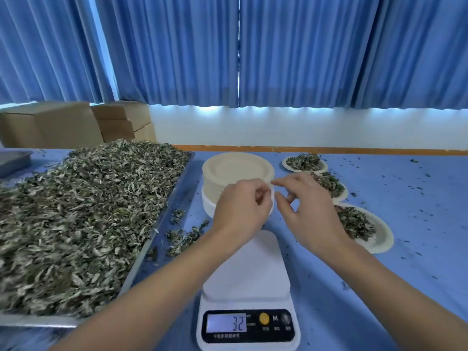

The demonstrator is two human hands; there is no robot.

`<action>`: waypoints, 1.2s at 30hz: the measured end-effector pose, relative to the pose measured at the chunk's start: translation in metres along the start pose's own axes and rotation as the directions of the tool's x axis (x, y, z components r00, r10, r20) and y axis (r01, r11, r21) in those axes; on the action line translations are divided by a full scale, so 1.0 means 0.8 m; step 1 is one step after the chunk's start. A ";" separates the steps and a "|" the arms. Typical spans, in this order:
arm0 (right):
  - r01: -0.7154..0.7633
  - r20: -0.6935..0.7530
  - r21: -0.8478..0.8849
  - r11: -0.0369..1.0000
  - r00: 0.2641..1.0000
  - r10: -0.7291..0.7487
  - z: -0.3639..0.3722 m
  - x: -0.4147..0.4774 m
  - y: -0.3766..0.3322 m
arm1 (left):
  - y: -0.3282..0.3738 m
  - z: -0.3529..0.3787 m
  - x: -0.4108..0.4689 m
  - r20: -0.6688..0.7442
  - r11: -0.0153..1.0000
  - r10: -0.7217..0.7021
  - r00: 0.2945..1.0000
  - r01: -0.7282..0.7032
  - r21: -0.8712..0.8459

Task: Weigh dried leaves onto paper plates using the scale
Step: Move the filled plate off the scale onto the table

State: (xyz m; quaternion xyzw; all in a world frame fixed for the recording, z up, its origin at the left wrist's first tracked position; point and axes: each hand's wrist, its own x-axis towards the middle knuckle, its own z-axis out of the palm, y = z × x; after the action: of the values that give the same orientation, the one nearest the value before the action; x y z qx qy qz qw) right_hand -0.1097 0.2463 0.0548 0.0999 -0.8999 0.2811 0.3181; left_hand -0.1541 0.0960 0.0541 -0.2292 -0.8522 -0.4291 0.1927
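Head view: my left hand [240, 209] is curled onto the near rim of the stack [235, 168] of paper plates, fingers pinching its edge. My right hand [311, 214] reaches in beside it, forefinger touching the same rim; I cannot tell whether that hand is pinching or only touching.

Under both wrists, nearer me, sits the white scale [253, 269] with nothing on its platform. Its display [226, 323] reads "32", and beside it are a yellow button and an "M"; the small print below is too blurred to read.

Left of my left hand lies a metal tray [38, 320] heaped with dried leaves [83, 211], with a few loose sprigs by that wrist. Right of my right hand are three filled plates [379, 239], the middle one partly hidden behind it.

All of it stands on a blue table [405, 224]. Beyond the hands are blue curtains [304, 46] and brown boxes [50, 122].
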 end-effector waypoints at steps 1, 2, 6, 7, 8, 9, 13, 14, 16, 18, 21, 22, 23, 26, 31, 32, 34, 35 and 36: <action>0.026 0.031 -0.019 0.999 0.999 -0.025 0.007 0.008 -0.012 | -0.006 -0.016 -0.001 -0.103 1.000 -0.001 0.995 0.001 -0.006; 0.051 0.066 -0.070 0.996 0.997 -0.047 0.014 0.017 -0.021 | -0.014 -0.032 -0.001 -0.193 1.000 -0.005 0.981 0.005 0.000; 0.189 0.252 -0.416 0.890 0.964 -0.087 0.035 0.057 -0.033 | -0.042 -0.075 0.013 -0.280 0.988 -0.140 0.950 0.153 0.024; 0.194 0.292 -0.443 0.875 0.954 -0.064 0.039 0.066 -0.033 | -0.048 -0.079 0.017 -0.231 0.965 -0.261 0.937 0.251 -0.071; 0.186 0.320 -0.437 0.880 0.946 -0.041 0.042 0.073 -0.032 | -0.052 -0.081 0.020 -0.158 0.913 -0.385 0.909 0.351 -0.210; 0.168 0.336 -0.398 0.902 0.942 -0.027 0.044 0.079 -0.032 | -0.055 -0.080 0.021 -0.075 0.826 -0.487 0.870 0.431 -0.363; 0.070 0.359 -0.126 0.990 0.933 -0.020 0.042 0.095 -0.029 | -0.061 -0.079 0.022 0.217 0.438 -0.609 0.763 0.552 -0.710; 0.051 0.383 -0.087 0.995 0.924 -0.014 0.040 0.099 -0.029 | -0.061 -0.079 0.023 0.283 0.362 -0.601 0.747 0.571 -0.737; -0.007 0.442 -0.016 1.000 0.897 0.013 0.035 0.106 -0.030 | -0.060 -0.079 0.024 0.378 0.254 -0.580 0.722 0.601 -0.758; -0.050 0.479 0.033 0.998 0.877 0.028 0.031 0.112 -0.029 | -0.059 -0.078 0.024 0.409 0.204 -0.577 0.707 0.609 -0.766; -0.080 0.495 0.093 0.992 0.869 0.023 0.029 0.118 -0.029 | -0.061 -0.076 0.026 0.406 0.194 -0.585 0.702 0.607 -0.770; -0.087 0.500 0.106 0.991 0.866 0.022 0.029 0.120 -0.029 | -0.062 -0.075 0.027 0.408 0.190 -0.584 0.702 0.607 -0.772; -0.089 0.506 0.113 0.990 0.862 0.020 0.028 0.122 -0.029 | -0.062 -0.076 0.027 0.411 0.187 -0.582 0.702 0.607 -0.772; -0.101 0.530 0.127 0.987 0.848 0.019 0.028 0.126 -0.027 | -0.064 -0.075 0.027 0.420 0.184 -0.577 0.701 0.613 -0.769; -0.148 0.561 0.159 0.976 0.827 0.034 0.030 0.133 -0.020 | -0.069 -0.075 0.030 0.401 0.203 -0.589 0.702 0.609 -0.767; -0.155 0.563 0.166 0.974 0.825 0.035 0.030 0.134 -0.019 | -0.069 -0.075 0.030 0.400 0.205 -0.588 0.703 0.608 -0.767; -0.173 0.570 0.181 0.968 0.821 0.040 0.029 0.135 -0.016 | -0.070 -0.075 0.030 0.398 0.213 -0.585 0.706 0.608 -0.765; -0.177 0.573 0.185 0.967 0.818 0.040 0.029 0.135 -0.015 | -0.070 -0.075 0.030 0.397 0.217 -0.585 0.708 0.608 -0.764; -0.176 0.576 0.185 0.967 0.817 0.038 0.029 0.136 -0.014 | -0.070 -0.075 0.030 0.396 0.220 -0.584 0.709 0.608 -0.763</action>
State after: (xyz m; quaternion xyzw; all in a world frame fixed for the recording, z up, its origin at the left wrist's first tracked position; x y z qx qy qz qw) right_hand -0.2019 0.2239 0.1135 0.1641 -0.9191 0.3583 0.0058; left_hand -0.1973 0.0224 0.0640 0.0455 -0.5433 -0.8271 -0.1369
